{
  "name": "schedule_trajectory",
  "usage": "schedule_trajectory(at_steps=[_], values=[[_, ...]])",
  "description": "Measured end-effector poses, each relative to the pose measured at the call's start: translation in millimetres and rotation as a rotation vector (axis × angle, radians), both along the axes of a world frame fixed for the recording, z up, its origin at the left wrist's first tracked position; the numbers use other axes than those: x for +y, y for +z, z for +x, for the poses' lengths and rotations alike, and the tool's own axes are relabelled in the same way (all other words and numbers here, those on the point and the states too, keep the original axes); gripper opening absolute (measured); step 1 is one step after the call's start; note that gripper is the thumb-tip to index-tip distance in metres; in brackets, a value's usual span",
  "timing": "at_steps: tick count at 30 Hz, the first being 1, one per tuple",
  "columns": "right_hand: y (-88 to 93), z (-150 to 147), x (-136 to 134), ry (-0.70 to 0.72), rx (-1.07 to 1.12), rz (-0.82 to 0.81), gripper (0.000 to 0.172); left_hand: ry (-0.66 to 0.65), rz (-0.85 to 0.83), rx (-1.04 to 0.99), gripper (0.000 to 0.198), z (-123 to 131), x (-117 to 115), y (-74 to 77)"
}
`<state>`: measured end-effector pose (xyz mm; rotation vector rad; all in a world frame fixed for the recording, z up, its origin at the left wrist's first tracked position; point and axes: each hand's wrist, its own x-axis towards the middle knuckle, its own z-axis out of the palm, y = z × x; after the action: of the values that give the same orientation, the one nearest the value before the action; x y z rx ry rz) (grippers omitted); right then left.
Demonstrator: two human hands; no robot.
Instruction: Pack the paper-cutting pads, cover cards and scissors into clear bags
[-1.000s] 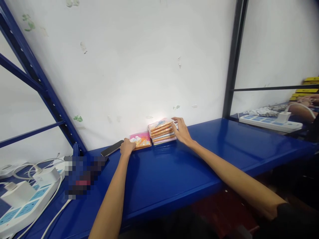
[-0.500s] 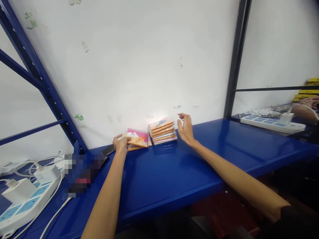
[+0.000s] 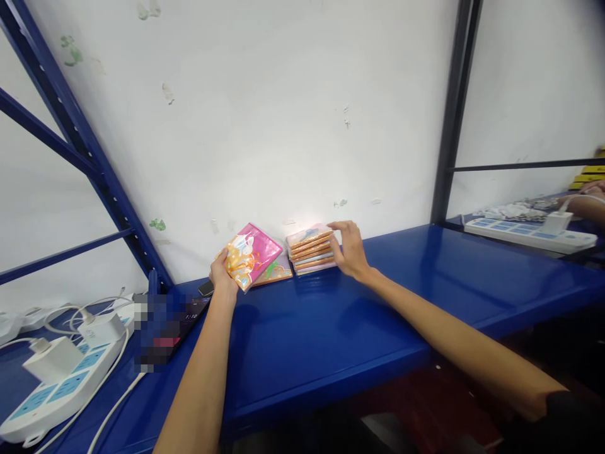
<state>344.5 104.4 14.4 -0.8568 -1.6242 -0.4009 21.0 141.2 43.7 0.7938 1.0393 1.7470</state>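
My left hand (image 3: pixel 223 272) grips a flat, plastic-wrapped booklet (image 3: pixel 253 255) by its left edge. Its cover is pink and orange with a white cartoon rabbit, tilted up toward me. Beneath it, a second booklet (image 3: pixel 276 271) with a green patch lies partly hidden on the blue table. To the right stands a stack of similar wrapped booklets (image 3: pixel 309 251), several high, with orange and pale edges. My right hand (image 3: pixel 350 252) is at the stack's right side, fingers apart, fingertips at the upper corner; whether they press on it I cannot tell.
The blue table (image 3: pixel 302 334) meets a white wall (image 3: pixel 283 113). On the left lie a phone (image 3: pixel 186 325), partly pixelated, a dark device (image 3: pixel 206 288) and a power strip (image 3: pixel 66 384) with cables. Another power strip (image 3: pixel 529 234) and a person's arm (image 3: pixel 586 205) are at far right.
My left hand has lifted and turned the pink booklet, uncovering more of the one beneath. My right hand has moved left to the stack. The view has shifted slightly.
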Motion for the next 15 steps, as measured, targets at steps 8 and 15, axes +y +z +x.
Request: schedule_trajectory(at_steps=[8,15], values=[[-11.0,-39.7,-18.6,0.265,-0.512,-0.029,0.04,-0.292,0.03,-0.091,0.032,31.8,-15.3,7.2],[-11.1,-32.7,-14.3,0.19,-0.262,-0.126,0.032,-0.385,0.022,-0.094,0.032,40.8,-20.8,9.1]])
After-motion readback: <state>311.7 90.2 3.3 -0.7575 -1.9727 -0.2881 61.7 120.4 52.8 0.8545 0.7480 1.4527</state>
